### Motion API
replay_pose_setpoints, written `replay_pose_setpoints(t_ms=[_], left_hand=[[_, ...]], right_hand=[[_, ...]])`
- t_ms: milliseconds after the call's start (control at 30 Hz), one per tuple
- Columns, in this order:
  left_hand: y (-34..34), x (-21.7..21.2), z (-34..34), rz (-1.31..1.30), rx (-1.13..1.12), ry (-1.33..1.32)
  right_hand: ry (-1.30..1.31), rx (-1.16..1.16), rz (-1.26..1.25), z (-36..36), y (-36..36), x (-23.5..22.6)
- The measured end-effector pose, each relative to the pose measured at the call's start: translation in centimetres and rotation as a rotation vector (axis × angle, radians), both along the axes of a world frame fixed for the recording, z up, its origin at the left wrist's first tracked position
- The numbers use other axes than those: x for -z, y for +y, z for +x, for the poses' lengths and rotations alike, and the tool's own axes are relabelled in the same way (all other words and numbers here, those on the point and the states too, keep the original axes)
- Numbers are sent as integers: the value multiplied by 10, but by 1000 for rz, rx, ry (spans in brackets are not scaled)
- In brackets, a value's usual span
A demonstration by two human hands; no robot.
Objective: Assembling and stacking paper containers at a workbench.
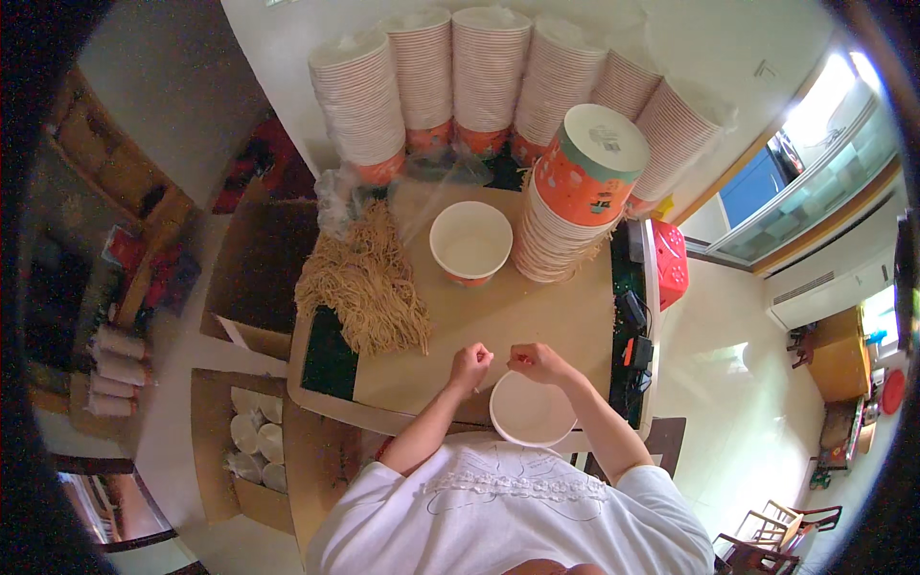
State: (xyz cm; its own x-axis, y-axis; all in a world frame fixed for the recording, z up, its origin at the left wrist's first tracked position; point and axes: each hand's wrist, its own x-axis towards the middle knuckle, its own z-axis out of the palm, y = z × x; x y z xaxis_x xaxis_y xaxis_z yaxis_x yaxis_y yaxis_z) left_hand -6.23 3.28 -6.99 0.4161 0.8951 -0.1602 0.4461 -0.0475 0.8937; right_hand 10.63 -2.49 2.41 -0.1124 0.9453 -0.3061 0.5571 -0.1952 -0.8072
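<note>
My left hand (471, 368) and my right hand (538, 363) are raised close together near the table's front edge. Both have their fingers closed in a pinch; whatever lies between them is too small to make out. Just below my right hand, a white paper bucket (534, 410) stands open end up, close against my body. Another white-lined paper bucket (471, 240) stands upright farther back on the brown board (460, 321). To the left lies a tangled heap of tan cords (374, 287).
Tall plastic-wrapped stacks of paper buckets (492, 72) line the wall. An upside-down orange bucket (586, 180) tops a shorter stack at the right. Cardboard boxes (216, 450) stand left of the table. A red plastic stool (670, 265) and dark cables (632, 311) are at the right.
</note>
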Motion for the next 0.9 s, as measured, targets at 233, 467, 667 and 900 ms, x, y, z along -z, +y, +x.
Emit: replay_pose_setpoints(t_ms=[233, 467, 667, 900], left_hand=[[-5, -5, 1, -105, 28, 43], [-4, 5, -6, -66, -20, 43], [12, 26, -38, -18, -40, -6], [15, 5, -48, -128, -119, -123]], right_hand=[[15, 2, 21, 0, -2, -1], [12, -28, 130, -1, -4, -2], [91, 83, 13, 4, -3, 1], [2, 228, 166, 6, 0, -5]])
